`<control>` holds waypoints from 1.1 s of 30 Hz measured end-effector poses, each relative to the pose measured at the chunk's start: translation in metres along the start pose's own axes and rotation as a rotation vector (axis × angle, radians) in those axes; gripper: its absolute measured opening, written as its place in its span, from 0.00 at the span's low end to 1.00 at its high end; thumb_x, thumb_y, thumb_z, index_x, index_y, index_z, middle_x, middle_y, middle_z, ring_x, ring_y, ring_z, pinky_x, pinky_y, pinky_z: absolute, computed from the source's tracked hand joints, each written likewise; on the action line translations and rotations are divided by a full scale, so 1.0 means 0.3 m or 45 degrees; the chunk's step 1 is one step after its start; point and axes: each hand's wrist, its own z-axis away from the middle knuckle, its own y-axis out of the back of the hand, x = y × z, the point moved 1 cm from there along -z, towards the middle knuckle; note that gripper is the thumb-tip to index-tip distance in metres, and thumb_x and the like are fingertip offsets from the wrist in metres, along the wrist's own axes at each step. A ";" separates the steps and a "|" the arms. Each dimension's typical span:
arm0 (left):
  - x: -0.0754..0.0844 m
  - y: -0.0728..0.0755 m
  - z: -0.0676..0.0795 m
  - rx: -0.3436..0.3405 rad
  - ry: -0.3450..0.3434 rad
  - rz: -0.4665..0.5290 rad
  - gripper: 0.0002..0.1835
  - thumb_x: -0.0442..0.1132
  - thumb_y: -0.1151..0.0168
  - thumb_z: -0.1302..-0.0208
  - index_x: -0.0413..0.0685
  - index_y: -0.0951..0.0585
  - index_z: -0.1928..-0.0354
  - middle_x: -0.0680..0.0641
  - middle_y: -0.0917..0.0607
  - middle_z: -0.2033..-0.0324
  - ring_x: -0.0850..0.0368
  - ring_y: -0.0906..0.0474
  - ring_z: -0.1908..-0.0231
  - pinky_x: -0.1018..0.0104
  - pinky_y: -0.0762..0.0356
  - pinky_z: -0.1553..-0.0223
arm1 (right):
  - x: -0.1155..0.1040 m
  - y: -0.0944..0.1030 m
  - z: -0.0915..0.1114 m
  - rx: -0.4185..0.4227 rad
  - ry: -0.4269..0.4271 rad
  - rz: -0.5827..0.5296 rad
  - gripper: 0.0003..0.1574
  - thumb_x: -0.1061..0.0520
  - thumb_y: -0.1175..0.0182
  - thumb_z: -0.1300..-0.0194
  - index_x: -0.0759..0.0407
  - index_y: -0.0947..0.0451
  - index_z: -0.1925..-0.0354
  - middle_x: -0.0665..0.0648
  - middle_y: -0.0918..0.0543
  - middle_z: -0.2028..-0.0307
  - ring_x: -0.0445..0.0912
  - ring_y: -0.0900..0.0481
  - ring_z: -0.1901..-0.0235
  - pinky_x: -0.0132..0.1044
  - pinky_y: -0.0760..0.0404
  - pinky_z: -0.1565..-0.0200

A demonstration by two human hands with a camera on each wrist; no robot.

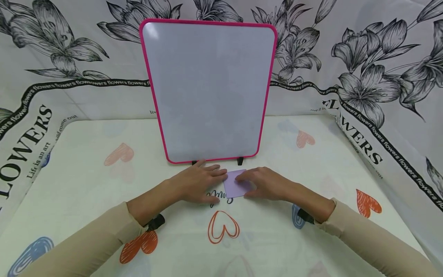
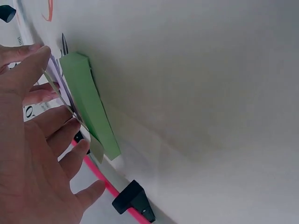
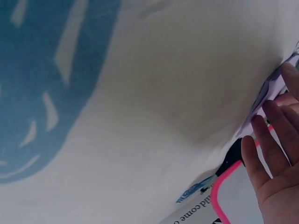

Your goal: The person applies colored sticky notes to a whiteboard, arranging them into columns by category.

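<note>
Purple paper (image 1: 232,187) over heart-print cloth (image 1: 86,192); floral backdrop (image 1: 86,23) behind.

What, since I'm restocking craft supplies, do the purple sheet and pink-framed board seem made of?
Purple sheet: probably matte paper, thin and straight-edged. Board: smooth, glossy white surface, perhaps coated, given the corner glare; its evenly coloured frame, possibly plastic.
</note>
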 end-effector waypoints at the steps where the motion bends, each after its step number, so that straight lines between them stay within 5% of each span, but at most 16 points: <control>1: 0.001 -0.001 0.000 -0.004 -0.001 0.002 0.40 0.65 0.43 0.35 0.49 0.32 0.27 0.49 0.31 0.29 0.47 0.36 0.29 0.41 0.44 0.31 | 0.002 -0.001 0.001 0.004 0.006 -0.001 0.29 0.56 0.26 0.44 0.59 0.19 0.43 0.53 0.15 0.47 0.47 0.18 0.46 0.44 0.22 0.43; 22: 0.005 -0.007 -0.003 -0.021 0.018 0.023 0.39 0.63 0.44 0.34 0.48 0.32 0.27 0.49 0.31 0.29 0.48 0.37 0.29 0.41 0.45 0.30 | -0.006 -0.001 -0.008 0.033 0.051 0.080 0.28 0.53 0.25 0.46 0.59 0.17 0.46 0.53 0.14 0.50 0.47 0.17 0.48 0.47 0.21 0.45; 33: 0.001 -0.022 -0.005 -0.026 0.020 0.024 0.40 0.64 0.44 0.34 0.49 0.33 0.26 0.50 0.32 0.28 0.48 0.38 0.28 0.41 0.44 0.30 | 0.020 0.011 -0.008 -0.031 0.062 -0.064 0.20 0.54 0.28 0.40 0.55 0.15 0.49 0.49 0.13 0.52 0.42 0.17 0.49 0.42 0.20 0.45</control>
